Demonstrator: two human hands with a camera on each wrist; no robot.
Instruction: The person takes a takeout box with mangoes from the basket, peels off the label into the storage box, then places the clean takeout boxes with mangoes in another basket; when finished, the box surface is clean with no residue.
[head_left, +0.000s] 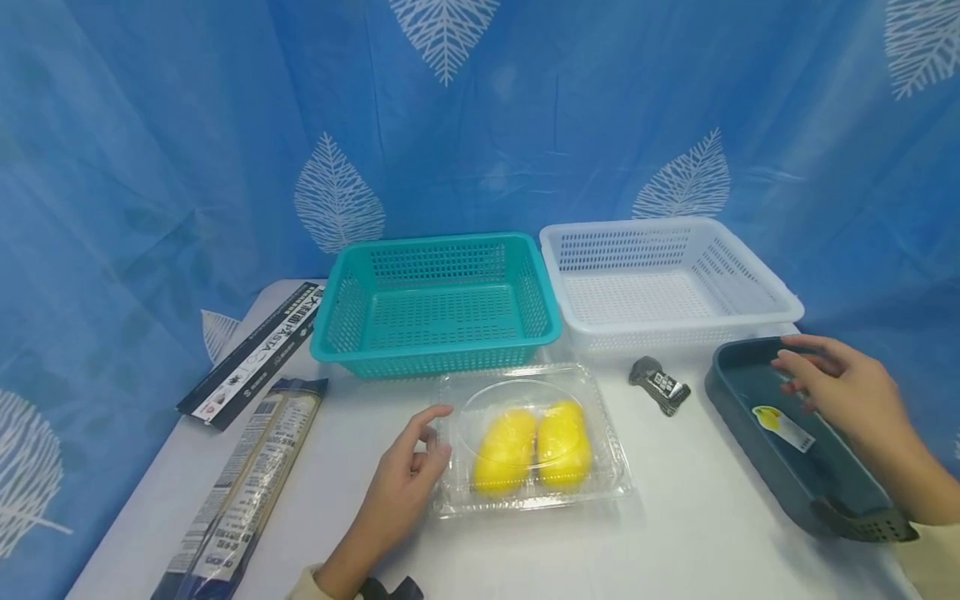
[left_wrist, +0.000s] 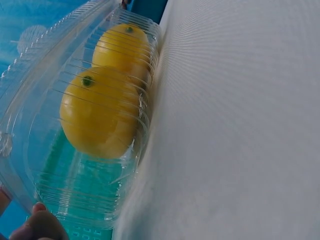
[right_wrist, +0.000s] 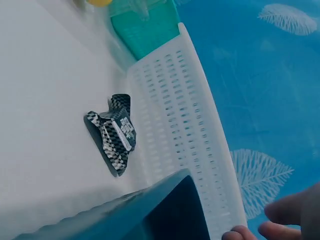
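Note:
A clear plastic clamshell box (head_left: 611, 492) holds two yellow fruits (head_left: 504, 454), each with a green spot at one end in the left wrist view. My left hand (head_left: 401, 479) is at the box's left edge, thumb and index finger apart; its thumb (left_wrist: 42, 222) shows near the box's corner. Whether they touch the plastic is hard to tell. My right hand (head_left: 851, 387) hovers over the far end of a dark teal tray (head_left: 817, 467), fingers loosely bent around nothing. Inside that tray lies a lemon-picture tag (head_left: 783, 427).
Behind the box stand a teal basket (head_left: 442, 358) and a white basket (head_left: 675, 325). A small black-and-white checkered packet (right_wrist: 117, 135) lies before the white one. On the left are a pasta box (head_left: 255, 354) and a long foil packet (head_left: 243, 500). A blue curtain (head_left: 480, 125) hangs behind.

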